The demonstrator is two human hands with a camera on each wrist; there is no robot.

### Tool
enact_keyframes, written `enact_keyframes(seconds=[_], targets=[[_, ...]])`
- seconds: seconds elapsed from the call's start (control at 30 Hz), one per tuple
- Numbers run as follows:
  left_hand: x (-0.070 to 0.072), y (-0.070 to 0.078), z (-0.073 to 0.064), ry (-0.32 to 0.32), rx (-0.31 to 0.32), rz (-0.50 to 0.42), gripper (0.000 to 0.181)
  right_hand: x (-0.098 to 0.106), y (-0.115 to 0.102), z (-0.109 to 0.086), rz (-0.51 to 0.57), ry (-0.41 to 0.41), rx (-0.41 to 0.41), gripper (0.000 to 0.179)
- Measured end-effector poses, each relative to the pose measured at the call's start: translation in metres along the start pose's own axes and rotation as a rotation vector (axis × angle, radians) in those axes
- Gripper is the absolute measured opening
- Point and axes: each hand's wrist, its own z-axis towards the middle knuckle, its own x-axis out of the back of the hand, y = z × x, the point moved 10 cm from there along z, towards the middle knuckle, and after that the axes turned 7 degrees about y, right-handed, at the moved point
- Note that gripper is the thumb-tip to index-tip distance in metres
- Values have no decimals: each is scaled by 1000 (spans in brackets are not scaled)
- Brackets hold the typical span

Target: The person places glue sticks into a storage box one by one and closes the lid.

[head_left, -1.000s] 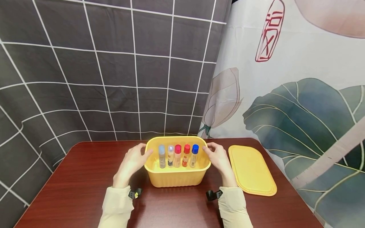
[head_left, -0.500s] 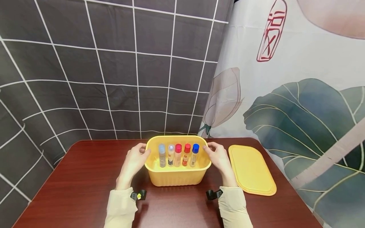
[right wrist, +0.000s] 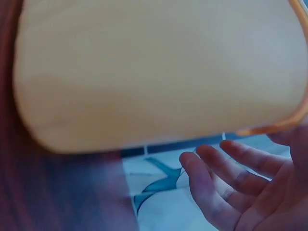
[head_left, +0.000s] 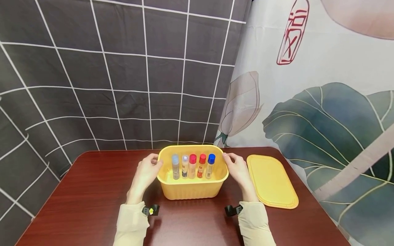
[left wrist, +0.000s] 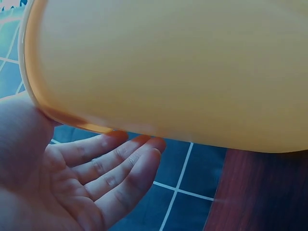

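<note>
A yellow plastic storage box (head_left: 192,190) stands on the table. In it, several small see-through bottles stand in a row: a grey one (head_left: 175,168) with a light blue cap, one with a pale cap (head_left: 185,167), two with red caps (head_left: 201,166), and one with a dark blue cap (head_left: 210,167). At the box's left end my left hand (head_left: 146,172) holds the rim, thumb over it and fingers outside. My right hand (head_left: 239,171) is beside the right end, its thumb at the rim's outer edge. In the right wrist view its fingers (right wrist: 245,168) are loosely extended below the wall.
A yellow lid (head_left: 272,181) lies flat on the table to the right of my right hand. The dark red wooden table (head_left: 92,198) meets a grey checked cloth (head_left: 120,75) at the back and a lotus-printed cloth (head_left: 246,44) at the right.
My right thumb has drawn back from inside the box to its rim, and the right hand has shifted slightly right. My left forearm has moved a little to the right. Box and bottles stay put.
</note>
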Motion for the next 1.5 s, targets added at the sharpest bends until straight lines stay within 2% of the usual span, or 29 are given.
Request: enact_keyframes(seconds=[0.2,0.27,0.5,0.73,1.0,1.3,1.5], targets=[[0,2,0,-11,-1,-1,34,11,16,-15,20,-2,-53,49],[0,2,0,-16,0,2,34,16,21,-22,-11,-6,-50,47],[1,2,-1,-28,7,4,34,51,29,-40,-233,61,67,31],[3,0,-3,-30,24,11,34,73,48,-51,-323,26,52,34],[2,1,-1,-22,10,8,34,95,70,-54,-422,-33,41,39],[2,2,-1,-19,1,18,33,119,87,-54,-478,-10,74,41],[1,3,-2,-24,2,12,33,130,104,-57,-499,0,28,44]])
